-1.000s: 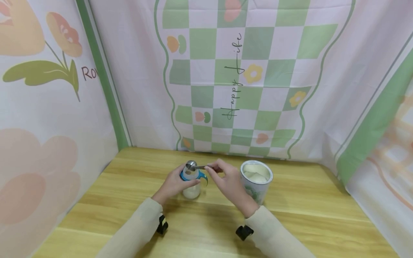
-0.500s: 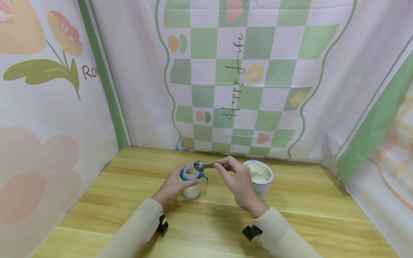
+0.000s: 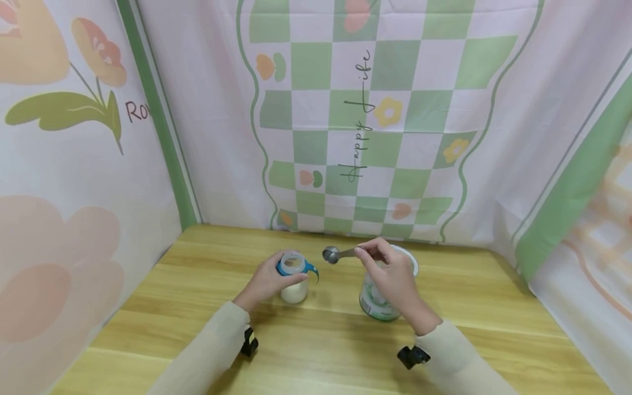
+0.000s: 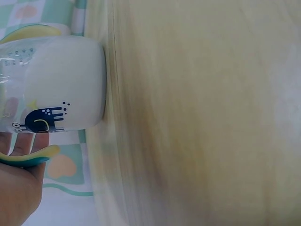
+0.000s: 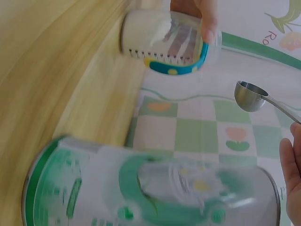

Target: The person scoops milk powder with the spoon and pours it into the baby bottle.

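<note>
A clear baby bottle (image 3: 294, 294) with blue side handles stands upright and uncapped on the table, with whitish contents in its lower part. My left hand (image 3: 266, 281) grips it around the upper part, thumb across the front; the left wrist view shows the bottle (image 4: 66, 80) with a dark printed animal on it. My right hand (image 3: 392, 277) pinches a metal measuring spoon (image 3: 332, 254) by its handle, in front of the can. Its bowl (image 5: 249, 98) is tipped sideways toward the bottle, with shiny metal inside. The white and green can (image 3: 376, 303) stands upright, its opening mostly hidden by my right hand.
The wooden table (image 3: 316, 345) carries the bottle and can, about a hand's width apart. Behind it hangs a green and white checkered curtain (image 3: 345, 109), with a floral curtain (image 3: 74, 164) on the left. Black wrist mounts (image 3: 413, 356) sit on both sleeves.
My right hand has drawn the measuring spoon from over the bottle's mouth rightward to the can, covering more of the can. The left hand and bottle have stayed in place.
</note>
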Available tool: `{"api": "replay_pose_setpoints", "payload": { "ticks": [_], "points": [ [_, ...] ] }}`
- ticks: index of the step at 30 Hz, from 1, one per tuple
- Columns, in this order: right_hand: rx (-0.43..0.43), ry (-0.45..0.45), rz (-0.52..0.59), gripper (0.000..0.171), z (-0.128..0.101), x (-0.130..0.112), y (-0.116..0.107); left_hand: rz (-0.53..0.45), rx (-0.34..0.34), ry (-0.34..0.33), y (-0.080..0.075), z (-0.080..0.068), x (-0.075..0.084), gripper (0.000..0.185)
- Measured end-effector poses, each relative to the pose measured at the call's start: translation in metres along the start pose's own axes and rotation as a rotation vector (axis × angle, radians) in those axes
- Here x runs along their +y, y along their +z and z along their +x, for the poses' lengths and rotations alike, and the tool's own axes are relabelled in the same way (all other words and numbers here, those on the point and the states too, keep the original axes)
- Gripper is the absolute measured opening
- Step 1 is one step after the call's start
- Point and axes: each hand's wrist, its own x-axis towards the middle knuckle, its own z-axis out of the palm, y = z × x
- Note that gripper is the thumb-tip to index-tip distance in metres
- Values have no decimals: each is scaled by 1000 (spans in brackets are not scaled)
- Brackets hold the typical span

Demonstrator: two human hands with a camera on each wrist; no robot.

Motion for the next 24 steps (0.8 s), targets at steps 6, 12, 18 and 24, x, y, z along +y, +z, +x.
{"api": "replay_pose_setpoints", "payload": {
  "ticks": [6,12,18,24],
  "points": [
    [22,-30,-25,15,0,4,-16,26,-2,8,-1,1,1,75],
    [49,-20,-58,14,-1,10,-31,82,-21,10,-4,2,4,72],
    [57,-10,-107,12,0,9,-46,130,-52,21,-8,5,11,74],
    [89,-8,-140,12,1,9,-56,126,-45,28,-8,9,20,68]
  ]
}}
